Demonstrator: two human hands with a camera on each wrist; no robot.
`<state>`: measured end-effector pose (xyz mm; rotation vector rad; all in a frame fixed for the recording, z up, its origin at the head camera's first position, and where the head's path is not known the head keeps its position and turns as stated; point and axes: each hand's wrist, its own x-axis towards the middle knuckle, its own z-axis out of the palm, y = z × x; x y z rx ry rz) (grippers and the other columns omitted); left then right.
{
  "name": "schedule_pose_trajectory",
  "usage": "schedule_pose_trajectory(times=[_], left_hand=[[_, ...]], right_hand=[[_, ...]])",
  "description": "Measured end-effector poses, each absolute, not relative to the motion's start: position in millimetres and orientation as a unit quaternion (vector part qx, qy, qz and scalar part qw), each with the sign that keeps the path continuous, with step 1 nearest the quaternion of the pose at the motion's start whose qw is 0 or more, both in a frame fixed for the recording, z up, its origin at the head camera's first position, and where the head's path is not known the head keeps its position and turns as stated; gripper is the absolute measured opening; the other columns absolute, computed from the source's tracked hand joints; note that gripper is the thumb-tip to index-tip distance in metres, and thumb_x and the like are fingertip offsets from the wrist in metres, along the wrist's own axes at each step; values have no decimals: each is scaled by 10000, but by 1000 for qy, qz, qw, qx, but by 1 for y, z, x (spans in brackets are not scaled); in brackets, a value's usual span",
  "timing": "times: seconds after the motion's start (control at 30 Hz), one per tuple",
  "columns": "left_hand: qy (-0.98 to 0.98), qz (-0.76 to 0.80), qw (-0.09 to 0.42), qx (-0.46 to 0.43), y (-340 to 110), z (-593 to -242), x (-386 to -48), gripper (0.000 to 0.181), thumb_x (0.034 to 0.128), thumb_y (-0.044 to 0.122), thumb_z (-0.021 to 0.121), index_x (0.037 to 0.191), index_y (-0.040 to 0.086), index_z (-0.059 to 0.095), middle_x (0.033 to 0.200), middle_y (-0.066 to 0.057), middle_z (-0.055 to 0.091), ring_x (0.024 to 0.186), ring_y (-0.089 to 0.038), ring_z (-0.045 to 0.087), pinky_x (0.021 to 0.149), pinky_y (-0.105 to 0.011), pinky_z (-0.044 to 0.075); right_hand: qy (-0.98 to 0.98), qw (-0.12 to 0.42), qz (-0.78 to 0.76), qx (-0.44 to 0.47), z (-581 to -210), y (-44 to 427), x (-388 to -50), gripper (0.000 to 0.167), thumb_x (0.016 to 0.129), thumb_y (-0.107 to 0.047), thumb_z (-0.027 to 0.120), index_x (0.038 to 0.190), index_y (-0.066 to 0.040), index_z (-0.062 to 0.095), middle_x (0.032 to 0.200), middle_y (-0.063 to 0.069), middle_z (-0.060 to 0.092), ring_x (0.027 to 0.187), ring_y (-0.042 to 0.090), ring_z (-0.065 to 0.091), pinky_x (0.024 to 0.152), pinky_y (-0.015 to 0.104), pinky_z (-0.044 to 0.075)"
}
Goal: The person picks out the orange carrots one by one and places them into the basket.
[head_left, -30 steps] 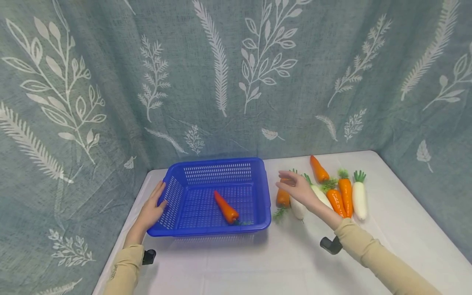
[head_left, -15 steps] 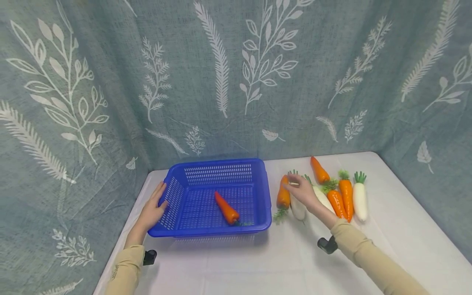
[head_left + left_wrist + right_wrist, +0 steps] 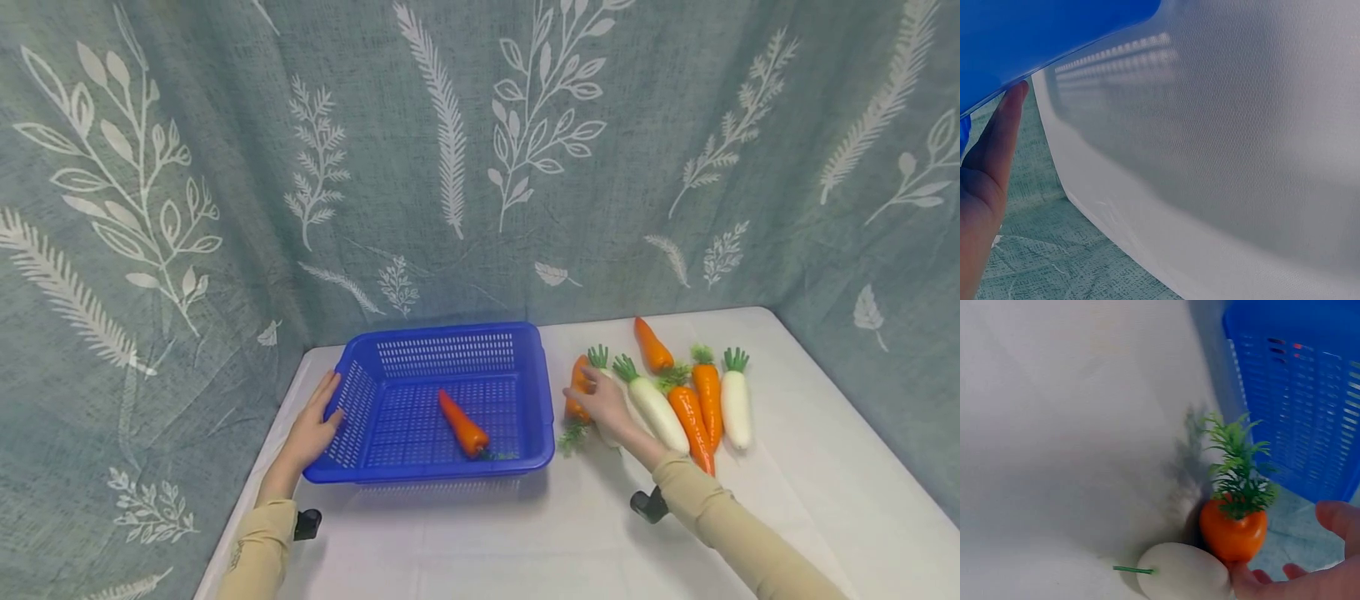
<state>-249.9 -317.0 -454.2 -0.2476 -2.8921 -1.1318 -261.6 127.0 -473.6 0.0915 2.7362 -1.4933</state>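
A blue plastic basket [image 3: 442,473] stands on the white table, with one orange carrot [image 3: 463,425] lying inside. My left hand [image 3: 309,429] rests at its left rim, fingers straight; the left wrist view shows a fingertip touching the blue edge. Just right of the basket, my right hand [image 3: 606,407] reaches over another carrot [image 3: 1234,530] and a white radish [image 3: 1182,572]. In the right wrist view its fingers touch the carrot's side by the radish, while the thumb [image 3: 1338,519] stands apart from the carrot. The hand partly hides both vegetables in the head view.
Farther right lie a second white radish [image 3: 660,412], two carrots side by side [image 3: 707,392], a carrot near the back edge [image 3: 654,346] and another radish [image 3: 737,408]. A patterned green-grey curtain [image 3: 480,167] hangs behind the table.
My right hand has moved left and down from above the radishes to the carrot beside the basket. The left hand keeps its place at the rim.
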Motion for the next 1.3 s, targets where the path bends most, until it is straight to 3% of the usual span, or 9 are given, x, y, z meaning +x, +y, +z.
schedule_pose_trajectory(times=[0.47, 0.7, 1.13, 1.3], left_hand=[[-927, -364, 20, -86, -317, -454, -248, 586, 939, -20, 406, 1477, -68, 178, 1560, -274, 81, 1422, -489, 81, 1143, -625, 109], [-925, -369, 14, -84, -317, -454, -248, 589, 944, -23, 397, 1484, -58, 163, 1568, -262, 61, 1429, -481, 64, 1147, -623, 96], [-924, -372, 15, -87, -316, -451, -250, 599, 934, -30, 416, 1476, -76, 164, 1562, -274, 71, 1424, -487, 76, 1142, -626, 107], [-913, -392, 36, -106, -317, -453, -247, 588, 939, 5, 416, 1479, -57, 190, 1564, -264, 88, 1423, -487, 74, 1138, -633, 94]], right_hand=[[887, -34, -459, 30, -503, 115, -267, 592, 864, -153, 608, 1350, 121, 409, 1352, 320, 471, 1222, 424, 496, 1040, 513, 421], [883, -59, -463, 41, -516, 116, -265, 614, 849, -146, 639, 1364, 97, 410, 1334, 305, 493, 1141, 399, 547, 969, 499, 471], [873, -35, -482, 60, -515, 116, -267, 634, 854, -128, 632, 1403, 60, 378, 1409, 283, 434, 1246, 397, 488, 1066, 500, 401], [872, -17, -486, 65, -511, 117, -267, 638, 846, -130, 637, 1403, 49, 384, 1415, 286, 427, 1266, 409, 468, 1082, 506, 381]])
